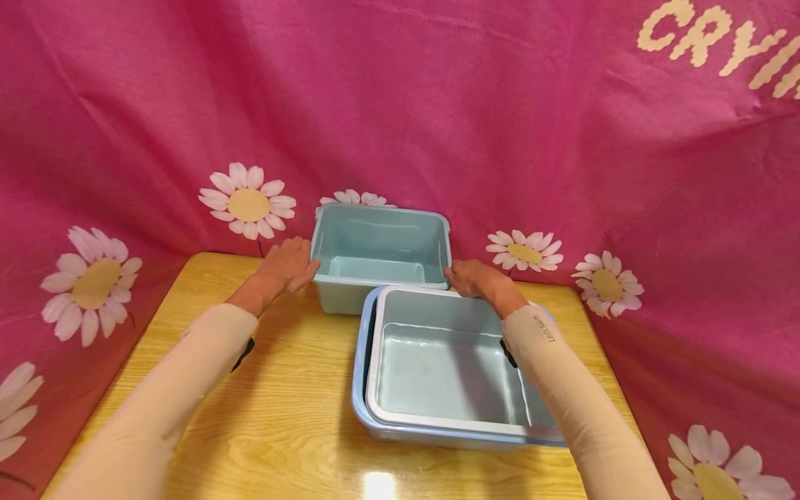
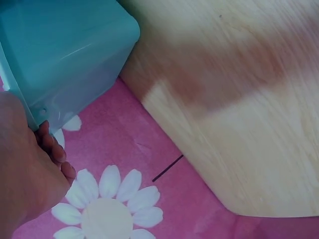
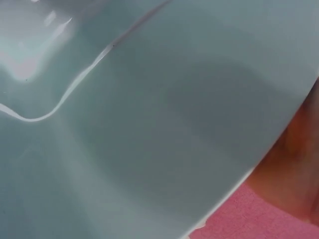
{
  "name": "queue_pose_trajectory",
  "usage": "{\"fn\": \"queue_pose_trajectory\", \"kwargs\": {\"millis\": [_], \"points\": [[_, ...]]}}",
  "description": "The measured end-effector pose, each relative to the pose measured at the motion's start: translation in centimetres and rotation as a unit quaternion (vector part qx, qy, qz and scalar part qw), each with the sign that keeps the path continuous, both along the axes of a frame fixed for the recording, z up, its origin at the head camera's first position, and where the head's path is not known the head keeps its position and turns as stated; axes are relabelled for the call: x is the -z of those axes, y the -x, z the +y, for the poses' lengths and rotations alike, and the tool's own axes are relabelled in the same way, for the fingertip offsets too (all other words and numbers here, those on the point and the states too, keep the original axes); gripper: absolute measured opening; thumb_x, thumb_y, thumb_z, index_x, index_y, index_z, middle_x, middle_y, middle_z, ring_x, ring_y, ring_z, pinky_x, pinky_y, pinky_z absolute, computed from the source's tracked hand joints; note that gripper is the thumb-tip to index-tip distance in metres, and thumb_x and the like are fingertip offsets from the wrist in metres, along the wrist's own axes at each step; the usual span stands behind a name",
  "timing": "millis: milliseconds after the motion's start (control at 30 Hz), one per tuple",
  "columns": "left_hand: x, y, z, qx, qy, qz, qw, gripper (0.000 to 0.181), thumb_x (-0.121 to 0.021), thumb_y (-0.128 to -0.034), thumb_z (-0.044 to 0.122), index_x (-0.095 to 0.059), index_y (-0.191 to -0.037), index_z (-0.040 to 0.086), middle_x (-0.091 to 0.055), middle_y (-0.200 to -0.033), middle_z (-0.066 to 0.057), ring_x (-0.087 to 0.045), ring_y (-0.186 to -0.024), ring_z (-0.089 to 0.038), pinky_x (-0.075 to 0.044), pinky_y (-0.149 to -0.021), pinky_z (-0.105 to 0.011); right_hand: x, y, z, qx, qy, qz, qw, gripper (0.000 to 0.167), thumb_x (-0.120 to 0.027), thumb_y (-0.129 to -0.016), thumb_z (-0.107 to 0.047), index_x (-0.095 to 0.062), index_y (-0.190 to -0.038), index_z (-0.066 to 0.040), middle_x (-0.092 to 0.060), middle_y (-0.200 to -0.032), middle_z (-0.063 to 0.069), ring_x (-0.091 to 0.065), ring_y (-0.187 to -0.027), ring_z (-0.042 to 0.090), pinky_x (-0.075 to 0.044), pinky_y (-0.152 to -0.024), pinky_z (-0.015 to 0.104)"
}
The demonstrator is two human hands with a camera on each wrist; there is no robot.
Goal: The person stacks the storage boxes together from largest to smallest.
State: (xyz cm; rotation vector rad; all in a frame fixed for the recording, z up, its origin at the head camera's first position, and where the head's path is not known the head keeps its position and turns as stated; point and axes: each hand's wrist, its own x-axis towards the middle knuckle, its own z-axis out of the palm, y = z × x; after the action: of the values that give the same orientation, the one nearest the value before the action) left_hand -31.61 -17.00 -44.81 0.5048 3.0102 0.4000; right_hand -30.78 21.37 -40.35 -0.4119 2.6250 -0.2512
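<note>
A small teal bin (image 1: 346, 297) stands at the back of the table. On its left rim my left hand (image 1: 287, 266) takes hold, thumb at the front corner; the left wrist view shows that hand (image 2: 30, 169) with its fingertips curled under the rim of the bin (image 2: 75, 55). My right hand (image 1: 478, 278) grips the bin's right front corner, its thumb over the rim and most fingers hidden. In the right wrist view, part of the right hand (image 3: 294, 174) appears beyond the edge of a greyish bin wall (image 3: 149, 134).
In front and to the right, a larger grey bin (image 1: 431, 378) sits nested inside a blue-rimmed bin (image 1: 360, 375), under my right forearm. The wooden table (image 1: 294, 410) meets a pink daisy-printed cloth (image 1: 387, 104) at the back and both sides.
</note>
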Motion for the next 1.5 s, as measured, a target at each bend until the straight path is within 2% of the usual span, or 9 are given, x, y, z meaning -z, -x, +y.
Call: {"fn": "queue_pose_trajectory", "kwargs": {"millis": [67,133,267,367,567,733,1000,1167,1500], "points": [[-0.6,-0.1,0.2,0.000,-0.002,0.003,1.0000,0.037,-0.045,-0.0967,0.026,-0.046,-0.112,-0.008,-0.048,-0.101,-0.020,-0.048,-0.098,-0.039,-0.040,-0.085,-0.051,-0.4,1.3,-0.7,-0.006,-0.055,-0.008,0.9985,0.050,-0.040,-0.105,-0.034,-0.045,-0.137,0.004,-0.056,-0.126,0.022,-0.054,-0.115,0.037,-0.041,-0.103,0.047],[-1.2,-0.2,0.3,0.000,0.003,0.006,1.0000,0.037,-0.045,-0.0968,0.025,-0.046,-0.112,-0.009,-0.048,-0.102,-0.021,-0.048,-0.098,-0.039,-0.041,-0.085,-0.052,-0.2,1.8,-0.7,-0.008,-0.064,0.010,0.9979,0.047,-0.042,-0.104,-0.031,-0.049,-0.131,0.007,-0.059,-0.118,0.022,-0.056,-0.109,0.037,-0.043,-0.100,0.048],[-2.1,-0.4,0.4,0.001,0.013,0.010,0.9999,0.037,-0.043,-0.0981,0.025,-0.046,-0.113,-0.009,-0.048,-0.103,-0.021,-0.047,-0.099,-0.039,-0.041,-0.086,-0.053,0.3,1.1,-0.3,-0.024,-0.041,0.088,0.9950,0.043,-0.043,-0.101,-0.031,-0.054,-0.119,0.007,-0.061,-0.103,0.020,-0.058,-0.100,0.037,-0.046,-0.093,0.048],[-2.4,-0.5,0.4,0.006,0.017,0.013,0.9998,0.038,-0.042,-0.0991,0.025,-0.046,-0.114,-0.009,-0.048,-0.103,-0.021,-0.047,-0.099,-0.038,-0.041,-0.086,-0.053,0.6,0.7,-0.2,-0.028,-0.039,0.132,0.9901,0.041,-0.042,-0.100,-0.031,-0.055,-0.114,0.006,-0.061,-0.102,0.020,-0.057,-0.101,0.037,-0.045,-0.094,0.048],[-3.0,-0.5,0.4,0.014,0.023,0.022,0.9994,0.039,-0.042,-0.0990,0.025,-0.046,-0.116,-0.010,-0.047,-0.102,-0.020,-0.046,-0.100,-0.039,-0.039,-0.088,-0.053,0.6,0.6,0.0,-0.042,-0.046,0.181,0.9814,0.036,-0.038,-0.100,-0.025,-0.053,-0.109,0.006,-0.059,-0.107,0.022,-0.053,-0.107,0.039,-0.040,-0.098,0.049],[-3.4,-0.6,0.5,0.018,0.024,0.031,0.9991,0.037,-0.043,-0.0983,0.025,-0.045,-0.114,-0.008,-0.046,-0.099,-0.019,-0.046,-0.096,-0.037,-0.039,-0.086,-0.051,0.2,0.3,0.1,-0.048,-0.045,0.201,0.9773,0.031,-0.039,-0.099,-0.023,-0.052,-0.104,0.004,-0.057,-0.100,0.020,-0.051,-0.101,0.036,-0.041,-0.093,0.047],[-4.3,-0.6,0.6,0.025,0.025,0.063,0.9974,0.034,-0.042,-0.0981,0.024,-0.046,-0.105,-0.009,-0.046,-0.095,-0.020,-0.048,-0.092,-0.038,-0.039,-0.082,-0.052,-0.4,0.4,0.3,-0.042,-0.051,0.226,0.9720,0.033,-0.040,-0.099,-0.026,-0.055,-0.106,0.003,-0.060,-0.103,0.019,-0.052,-0.104,0.037,-0.038,-0.096,0.049],[-4.7,-0.3,0.6,0.032,0.025,0.086,0.9954,0.031,-0.044,-0.0972,0.024,-0.046,-0.101,-0.007,-0.047,-0.093,-0.019,-0.048,-0.089,-0.038,-0.040,-0.080,-0.051,-1.0,0.5,0.6,-0.051,-0.036,0.251,0.9659,0.028,-0.043,-0.097,-0.022,-0.056,-0.098,0.002,-0.059,-0.091,0.017,-0.055,-0.096,0.037,-0.041,-0.092,0.049],[-6.3,-0.4,0.8,0.026,0.009,0.088,0.9958,0.030,-0.044,-0.0962,0.024,-0.046,-0.104,-0.005,-0.048,-0.094,-0.018,-0.048,-0.090,-0.036,-0.039,-0.080,-0.050,-2.6,0.0,1.3,-0.046,-0.028,0.258,0.9648,0.029,-0.043,-0.098,-0.024,-0.055,-0.102,0.002,-0.058,-0.093,0.017,-0.054,-0.094,0.036,-0.043,-0.090,0.049]]}}
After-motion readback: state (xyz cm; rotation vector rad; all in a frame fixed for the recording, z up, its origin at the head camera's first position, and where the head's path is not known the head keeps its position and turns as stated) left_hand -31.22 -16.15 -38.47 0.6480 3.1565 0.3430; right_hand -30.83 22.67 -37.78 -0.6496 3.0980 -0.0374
